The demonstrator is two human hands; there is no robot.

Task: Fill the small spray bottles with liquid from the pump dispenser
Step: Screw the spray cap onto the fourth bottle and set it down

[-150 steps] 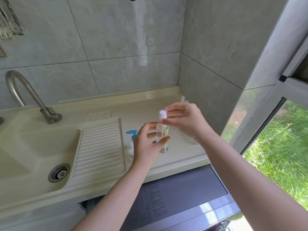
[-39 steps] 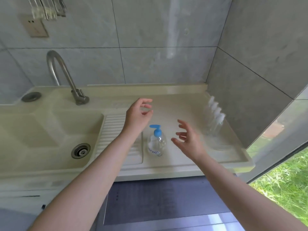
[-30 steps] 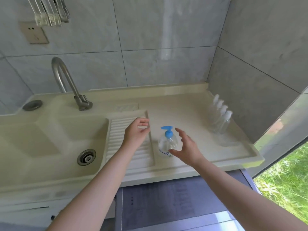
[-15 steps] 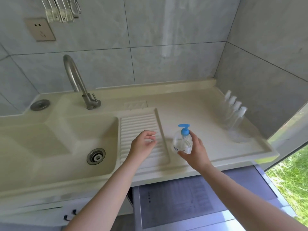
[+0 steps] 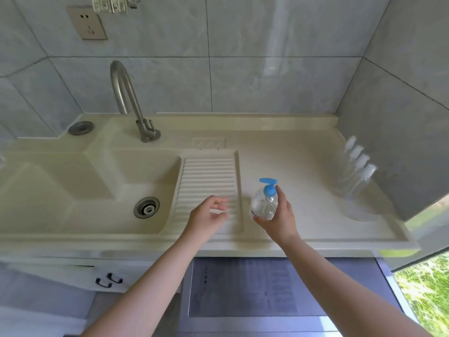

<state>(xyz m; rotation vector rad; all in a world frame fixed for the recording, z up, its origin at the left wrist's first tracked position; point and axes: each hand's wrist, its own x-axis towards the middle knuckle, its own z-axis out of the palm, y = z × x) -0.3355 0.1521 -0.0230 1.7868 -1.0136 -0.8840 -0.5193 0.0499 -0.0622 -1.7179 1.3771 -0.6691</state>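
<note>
My right hand (image 5: 279,218) grips the pump dispenser (image 5: 264,203) on the counter (image 5: 291,161); the spray bottles (image 5: 357,176) stand at two o'clock. My left hand (image 5: 206,216) hovers loosely curled, holding nothing, at nine o'clock.

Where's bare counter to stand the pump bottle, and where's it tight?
Bare counter runs between the ribbed washboard and the row of small spray bottles, back to the soap recess. The front strip right of the right hand, which holds the pump dispenser, is also bare. It is crowded along the right wall, where the spray bottles stand close together.
</note>
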